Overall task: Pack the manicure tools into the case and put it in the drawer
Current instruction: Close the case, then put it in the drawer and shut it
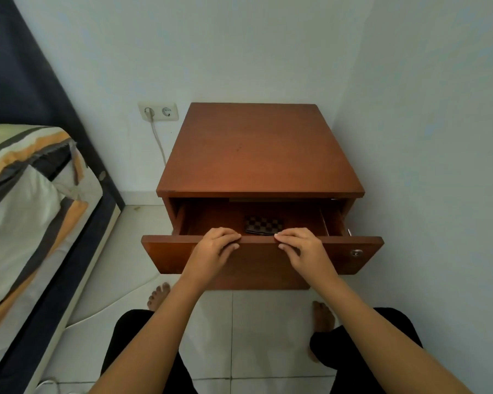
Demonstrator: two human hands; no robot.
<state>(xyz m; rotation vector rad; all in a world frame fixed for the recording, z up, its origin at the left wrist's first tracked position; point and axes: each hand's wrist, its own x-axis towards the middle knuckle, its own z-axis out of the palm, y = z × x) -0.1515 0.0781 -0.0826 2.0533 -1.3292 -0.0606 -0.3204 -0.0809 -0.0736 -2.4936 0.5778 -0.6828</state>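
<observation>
A brown wooden nightstand [256,155] stands in the room's corner with its drawer [339,254] pulled out. Inside the drawer, near the front, lies a dark checkered case [264,224], closed and flat. My left hand [215,247] rests on the top edge of the drawer front, left of centre, fingers curled over it. My right hand [299,247] rests on the same edge just to the right, fingers bent onto the wood. Neither hand touches the case. No loose manicure tools are in view.
A bed [26,209] with a striped cover stands close on the left. A wall socket [158,111] with a plugged-in white cable is behind the nightstand's left side. A keyhole lock [355,253] sits at the drawer front's right. White walls close in behind and on the right.
</observation>
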